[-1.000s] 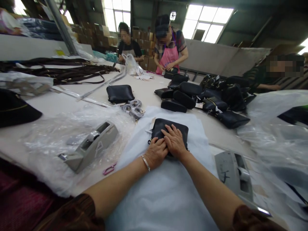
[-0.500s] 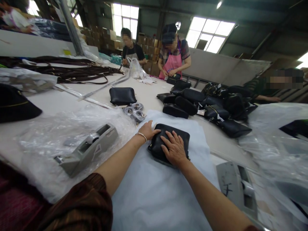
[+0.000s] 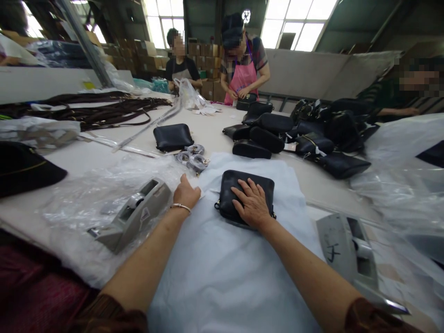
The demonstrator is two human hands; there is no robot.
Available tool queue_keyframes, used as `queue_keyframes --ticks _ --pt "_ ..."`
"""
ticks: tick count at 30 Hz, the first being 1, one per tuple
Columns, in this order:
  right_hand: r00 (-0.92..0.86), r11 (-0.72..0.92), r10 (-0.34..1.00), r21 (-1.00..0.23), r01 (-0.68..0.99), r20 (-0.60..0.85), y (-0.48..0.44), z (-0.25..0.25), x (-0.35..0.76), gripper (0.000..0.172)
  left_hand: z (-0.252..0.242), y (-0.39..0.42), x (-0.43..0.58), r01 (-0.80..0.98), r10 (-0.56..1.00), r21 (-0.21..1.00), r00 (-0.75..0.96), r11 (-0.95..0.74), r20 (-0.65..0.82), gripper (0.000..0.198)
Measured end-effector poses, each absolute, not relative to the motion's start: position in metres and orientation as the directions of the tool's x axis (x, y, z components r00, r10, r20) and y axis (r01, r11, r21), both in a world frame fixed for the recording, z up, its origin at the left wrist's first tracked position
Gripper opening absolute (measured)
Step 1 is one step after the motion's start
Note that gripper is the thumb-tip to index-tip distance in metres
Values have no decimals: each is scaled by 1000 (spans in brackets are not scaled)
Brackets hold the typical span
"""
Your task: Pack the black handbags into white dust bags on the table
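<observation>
The black bag (image 3: 227, 194) lies flat on a pale sheet (image 3: 222, 273) over the table (image 3: 210, 132) and serves as the reference for all positions. The right hand (image 3: 255, 206) rests palm-down on the bag's upper face; its grip is spread and encloses nothing. The left hand (image 3: 187, 192) is positioned just left of the bag, fingers curled beside a thin white strip (image 3: 204, 194); whether the grip has closed on this strip cannot be determined. One tape dispenser (image 3: 133, 217) stands left of the bag, past the left hand; the coiled straps (image 3: 197, 162) lie beyond the bag and to its left. The step in hand appears to be steadying the bag while attending to its left side. The next move calls for light right-palm pressure and a controlled left grip, avoiding any tug that would skew the bag.
</observation>
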State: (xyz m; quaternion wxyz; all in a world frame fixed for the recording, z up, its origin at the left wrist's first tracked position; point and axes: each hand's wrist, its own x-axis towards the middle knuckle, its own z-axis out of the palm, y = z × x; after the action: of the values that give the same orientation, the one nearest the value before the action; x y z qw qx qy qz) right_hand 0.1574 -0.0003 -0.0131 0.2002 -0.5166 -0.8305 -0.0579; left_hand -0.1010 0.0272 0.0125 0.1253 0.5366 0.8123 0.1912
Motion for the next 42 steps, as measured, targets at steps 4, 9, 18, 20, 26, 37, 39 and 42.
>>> queue_keyframes --ticks 4,9,18,20,26,37,39,42 --pt "-385 461 835 -117 880 393 -1 -13 159 45 14 11 -102 876 922 308 -386 370 -11 80" --pt "-386 465 837 -133 875 388 -1 -12 159 45 17 5 -111 935 938 94 -344 341 25 78" --pt "-383 458 848 -145 877 367 -1 -10 159 46 63 4 -46 905 864 228 229 -358 448 41" --pt "-385 456 852 -142 879 355 1 -11 157 49 56 15 -17 719 758 309 455 -623 468 41" --pt "-409 501 832 -192 844 374 3 -12 155 63 8 43 18 620 744 413 535 -667 399 48" --pt "-80 252 939 -511 822 334 79 34 230 26 -1 37 14 676 763 363 518 -642 386 53" --pt "-92 169 971 -368 914 219 120 37 231 31 -2 37 15 672 763 368 514 -642 391 52" --pt "-155 176 982 -228 958 105 177 26 220 37 -3 38 14 667 761 375 509 -644 402 52"
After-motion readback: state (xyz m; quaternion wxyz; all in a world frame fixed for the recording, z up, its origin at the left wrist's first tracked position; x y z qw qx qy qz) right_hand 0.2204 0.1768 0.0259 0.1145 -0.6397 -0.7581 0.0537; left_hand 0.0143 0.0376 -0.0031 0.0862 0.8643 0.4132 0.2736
